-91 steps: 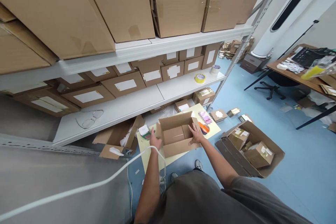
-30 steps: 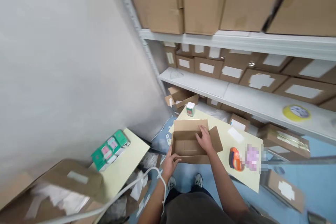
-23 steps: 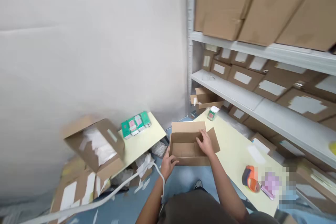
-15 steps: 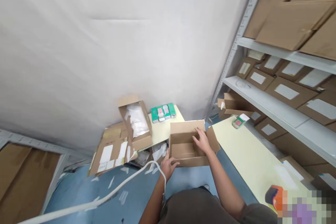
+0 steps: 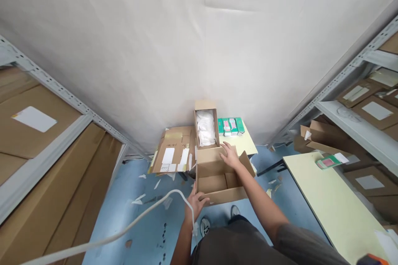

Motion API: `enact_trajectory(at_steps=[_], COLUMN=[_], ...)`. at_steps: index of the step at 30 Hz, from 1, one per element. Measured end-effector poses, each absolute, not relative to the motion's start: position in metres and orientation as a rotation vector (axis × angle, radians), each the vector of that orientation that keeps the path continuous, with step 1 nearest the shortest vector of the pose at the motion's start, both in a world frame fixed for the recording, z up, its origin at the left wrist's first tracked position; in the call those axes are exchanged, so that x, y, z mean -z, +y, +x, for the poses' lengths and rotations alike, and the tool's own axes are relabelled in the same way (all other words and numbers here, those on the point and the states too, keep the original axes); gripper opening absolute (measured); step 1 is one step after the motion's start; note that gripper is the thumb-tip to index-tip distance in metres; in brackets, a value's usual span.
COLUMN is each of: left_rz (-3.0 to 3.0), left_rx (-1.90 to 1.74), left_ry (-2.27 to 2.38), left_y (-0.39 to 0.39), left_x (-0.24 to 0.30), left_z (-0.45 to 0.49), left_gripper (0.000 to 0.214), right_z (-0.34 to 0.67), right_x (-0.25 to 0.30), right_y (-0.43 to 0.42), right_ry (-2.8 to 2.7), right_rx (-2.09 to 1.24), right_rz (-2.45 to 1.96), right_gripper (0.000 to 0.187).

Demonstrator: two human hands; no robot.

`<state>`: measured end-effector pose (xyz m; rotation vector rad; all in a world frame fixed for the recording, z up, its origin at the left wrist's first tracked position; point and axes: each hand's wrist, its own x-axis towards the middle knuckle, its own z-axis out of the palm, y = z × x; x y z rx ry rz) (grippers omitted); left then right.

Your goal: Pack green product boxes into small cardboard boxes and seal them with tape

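Fingers: left hand clasping corrugated carton, near left corner; right hand half-spread at far flap, grip unclear. I judge it light, flexible; hold corners.

Wall table: row of green boxes. Right-hand table: green-and-pink box at far end, orange-and-black item near end, partly out of view. Blue floor: white paper scraps. Left shelf: labelled carton.

The held box is matt cardboard, the shelf frame smooth metal, the shirt matt cloth.
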<state>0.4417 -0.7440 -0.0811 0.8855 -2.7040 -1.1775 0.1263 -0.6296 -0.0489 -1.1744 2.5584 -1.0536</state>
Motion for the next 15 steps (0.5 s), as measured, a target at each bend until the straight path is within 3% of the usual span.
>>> enact_trajectory(at_steps=[11, 15], left_rz=[1.098, 1.171], left_rx=[1.043, 1.034], left_ry=[-2.696, -2.675], left_y=[-0.771, -0.77], left_x=[0.086, 0.084], left_z=[0.432, 0.414], left_gripper=[0.002, 0.002], right_z=[0.038, -0.009], right_x=[0.065, 0.064], right_y=[-0.79, -0.843], right_ry=[2.574, 2.592], right_rx=[0.783, 0.639], right_rz=[-1.144, -1.093], right_gripper=[0.067, 0.079])
